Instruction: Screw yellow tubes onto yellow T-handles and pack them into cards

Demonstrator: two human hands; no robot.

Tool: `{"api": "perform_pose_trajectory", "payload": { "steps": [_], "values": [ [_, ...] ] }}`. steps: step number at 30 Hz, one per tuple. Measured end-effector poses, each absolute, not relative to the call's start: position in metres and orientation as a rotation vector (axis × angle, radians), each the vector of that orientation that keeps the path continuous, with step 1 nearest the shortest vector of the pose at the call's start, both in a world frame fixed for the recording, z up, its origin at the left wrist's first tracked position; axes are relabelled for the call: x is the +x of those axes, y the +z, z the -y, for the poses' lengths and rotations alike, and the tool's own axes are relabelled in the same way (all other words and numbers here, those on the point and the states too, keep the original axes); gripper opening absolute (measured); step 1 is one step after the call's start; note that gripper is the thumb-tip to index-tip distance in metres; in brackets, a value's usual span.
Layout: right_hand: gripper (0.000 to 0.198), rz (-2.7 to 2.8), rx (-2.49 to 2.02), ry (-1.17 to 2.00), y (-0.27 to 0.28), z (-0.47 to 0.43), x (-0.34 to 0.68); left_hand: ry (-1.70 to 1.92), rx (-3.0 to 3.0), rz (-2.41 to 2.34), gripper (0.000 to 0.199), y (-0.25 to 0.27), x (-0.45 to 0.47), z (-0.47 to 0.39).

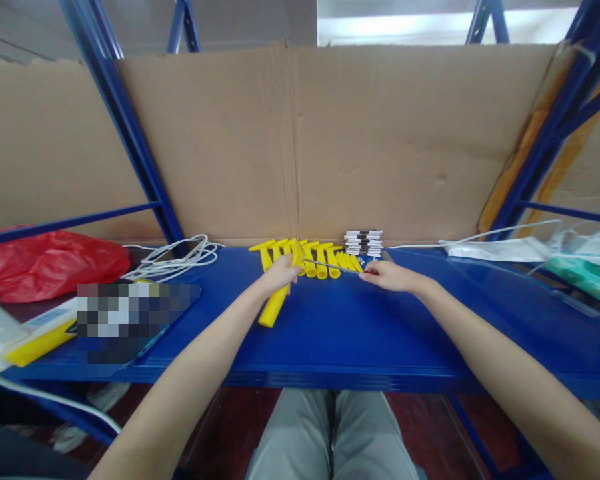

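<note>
My left hand point(283, 272) is closed around a yellow T-shaped plastic handle point(274, 307), its round grip end slanting toward me above the blue table point(340, 320). In my right hand point(387, 275) is a thin metal rod point(333, 267), pinched at its right end. The rod reaches left to the head of the held handle; whether it touches is too small to tell. Behind my hands lies a row of several similar yellow handles point(322, 272). Small flat yellow pieces point(351, 261) sit to their right, near a stack of white packets with dark bands point(363, 244).
Cardboard point(380, 147) walls off the table's back between blue posts. On the left lie a red plastic bag point(55, 263), a coiled white cable point(180, 257) and a pixelated item point(130, 323). A green-and-white packet point(585, 273) and cables lie at right.
</note>
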State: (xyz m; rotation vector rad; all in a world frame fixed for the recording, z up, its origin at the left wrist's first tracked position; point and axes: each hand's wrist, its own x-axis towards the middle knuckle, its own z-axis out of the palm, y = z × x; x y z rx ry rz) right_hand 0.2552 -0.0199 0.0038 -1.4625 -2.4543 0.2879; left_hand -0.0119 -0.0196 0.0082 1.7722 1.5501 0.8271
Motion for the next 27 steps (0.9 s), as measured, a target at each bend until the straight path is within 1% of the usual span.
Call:
{"api": "perform_pose_trajectory", "payload": {
  "steps": [4, 8, 11, 13, 15, 16, 20, 23, 25, 27],
  "values": [
    [0.017, 2.356, -1.518, 0.181, 0.0009, 0.0207, 0.2529, 0.808, 1.798, -1.544, 0.010, 0.0081, -0.0127, 0.0192],
    [0.018, 2.335, -1.549, 0.106, -0.0028, 0.0208, 0.2497, 0.793, 1.833, -1.580, 0.011, 0.0081, -0.0131, 0.0187],
    [0.020, 2.373, -1.497, 0.175, -0.0011, 0.0205, 0.2496, 0.787, 1.834, -1.598, 0.010, 0.0072, -0.0133, 0.0177],
    [0.027, 2.418, -1.477, 0.271, 0.0016, 0.0202, 0.2507, 0.789, 1.840, -1.579, 0.010, 0.0060, -0.0138, 0.0165],
    [0.032, 2.459, -1.492, 0.295, 0.0036, 0.0201, 0.2517, 0.797, 1.851, -1.553, 0.011, 0.0050, -0.0144, 0.0154],
    [0.030, 2.469, -1.506, 0.270, 0.0040, 0.0200, 0.2519, 0.800, 1.857, -1.546, 0.012, 0.0046, -0.0146, 0.0150],
    [0.013, 2.382, -1.585, 0.133, 0.0016, 0.0208, 0.2514, 0.790, 1.867, -1.553, 0.011, 0.0045, -0.0145, 0.0151],
    [0.016, 2.312, -1.613, 0.098, -0.0001, 0.0216, 0.2516, 0.770, 1.877, -1.568, 0.010, 0.0048, -0.0138, 0.0161],
    [0.017, 2.323, -1.582, 0.167, 0.0005, 0.0218, 0.2530, 0.765, 1.882, -1.578, 0.010, 0.0050, -0.0134, 0.0167],
    [0.021, 2.365, -1.549, 0.324, 0.0020, 0.0216, 0.2549, 0.765, 1.885, -1.580, 0.009, 0.0052, -0.0134, 0.0173]
  ]
}}
